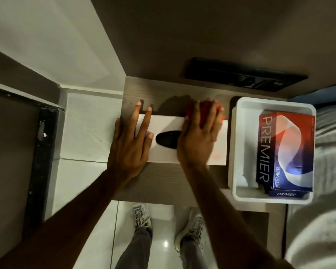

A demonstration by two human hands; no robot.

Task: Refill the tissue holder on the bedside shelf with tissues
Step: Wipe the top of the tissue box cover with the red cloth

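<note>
Head view, looking straight down at the bedside shelf (163, 183).

White tissue holder (217, 152) lies flat on the shelf, long axis left to right, dark oval slot (166, 140) facing up and showing no tissue. Left hand (129, 150) rests flat on the holder's left end, fingers (144, 121) spread and released, not clenched; two fingertips reach past the far edge. Right hand (199, 138) covers the right end, its fingers curled over something red (206, 109) at the holder's far right corner (possibly a tissue pack; blurred, cannot tell, nor whether it is truly gripped or only pressed).

Just beside the holder, to the right, a white tray (241, 107) holds Premier tissue boxes (287, 152), one leaning on edge, another flat under it.

Judgement: the step in hand looks like seating or closing the holder over a fresh pack; refill not yet visibly complete, since the slot is dark.

To do it well:
- keep the left palm down as an anchor so the holder does not slide toward the shelf's left edge
- press evenly at the right end, squaring the cover before pushing down
- keep red material clear of the seam
- afterwards, draw the first tissue up through the slot.
</note>
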